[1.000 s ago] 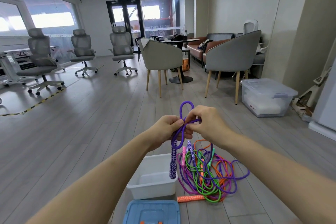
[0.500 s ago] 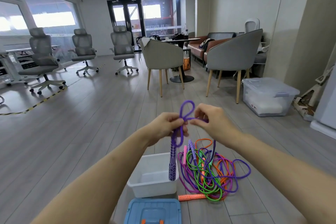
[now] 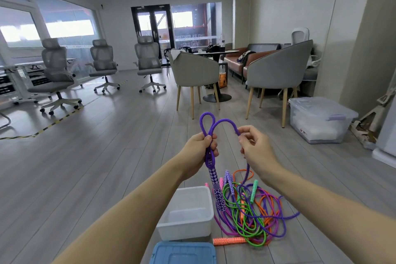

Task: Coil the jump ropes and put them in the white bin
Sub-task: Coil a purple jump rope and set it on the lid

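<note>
since the earlier frame the hands have drawn apart, opening a second loop of the purple jump rope between them. the left hand grips the gathered loops, its handle hanging below; the right hand pinches the rope between thumb and forefinger. coiling has just begun. next, the right hand likely feeds more rope leftward. the white bin waits near, left of the tangled ropes.

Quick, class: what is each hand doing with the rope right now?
Left hand: closed around gathered loops of the purple jump rope.
Right hand: pinching the same rope further along.
</note>
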`<state>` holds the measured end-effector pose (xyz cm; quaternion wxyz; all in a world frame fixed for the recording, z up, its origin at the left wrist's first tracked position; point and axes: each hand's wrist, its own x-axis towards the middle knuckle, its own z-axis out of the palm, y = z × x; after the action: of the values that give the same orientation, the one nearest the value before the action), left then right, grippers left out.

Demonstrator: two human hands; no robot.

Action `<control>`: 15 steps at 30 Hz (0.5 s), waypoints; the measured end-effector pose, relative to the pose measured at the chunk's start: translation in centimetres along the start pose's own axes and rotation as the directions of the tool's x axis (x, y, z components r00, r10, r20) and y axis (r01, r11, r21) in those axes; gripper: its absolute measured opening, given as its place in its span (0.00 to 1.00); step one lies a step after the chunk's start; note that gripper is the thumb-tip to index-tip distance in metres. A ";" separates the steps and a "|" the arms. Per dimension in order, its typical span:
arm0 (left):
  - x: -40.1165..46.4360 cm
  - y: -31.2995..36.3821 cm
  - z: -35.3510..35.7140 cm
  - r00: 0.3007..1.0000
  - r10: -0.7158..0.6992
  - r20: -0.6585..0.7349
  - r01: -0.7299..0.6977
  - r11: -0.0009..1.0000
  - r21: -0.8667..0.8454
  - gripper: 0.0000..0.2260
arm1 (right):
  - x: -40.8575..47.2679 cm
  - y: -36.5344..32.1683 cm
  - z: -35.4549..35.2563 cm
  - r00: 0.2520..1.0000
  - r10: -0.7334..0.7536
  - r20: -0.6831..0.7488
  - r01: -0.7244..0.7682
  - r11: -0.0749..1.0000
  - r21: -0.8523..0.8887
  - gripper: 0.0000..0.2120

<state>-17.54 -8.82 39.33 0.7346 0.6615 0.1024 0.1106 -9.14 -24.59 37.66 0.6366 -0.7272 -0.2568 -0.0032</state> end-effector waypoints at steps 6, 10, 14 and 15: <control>-0.1 -0.2 1.0 0.993 0.097 0.064 -0.103 0.989 0.102 0.14 | -0.4 -1.1 1.2 0.999 0.039 -0.032 -0.032 0.980 0.197 0.06; -0.2 -0.4 1.5 0.984 0.130 0.121 -0.146 0.980 0.133 0.14 | -0.5 -1.7 1.6 0.993 0.074 -0.095 -0.046 0.960 0.276 0.03; -0.1 -0.6 1.6 0.984 0.140 0.107 -0.152 0.981 0.117 0.14 | -0.4 -2.0 2.1 0.995 0.088 -0.043 -0.075 0.965 0.250 0.11; -0.1 -0.6 1.5 0.985 0.143 0.098 -0.154 0.981 0.121 0.14 | -0.4 -2.1 2.1 0.996 0.090 -0.022 -0.082 0.967 0.243 0.12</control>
<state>-17.15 -10.31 38.84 0.6840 0.7175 0.0269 0.1287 -10.99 -22.68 39.03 0.7241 -0.6545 -0.2131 0.0436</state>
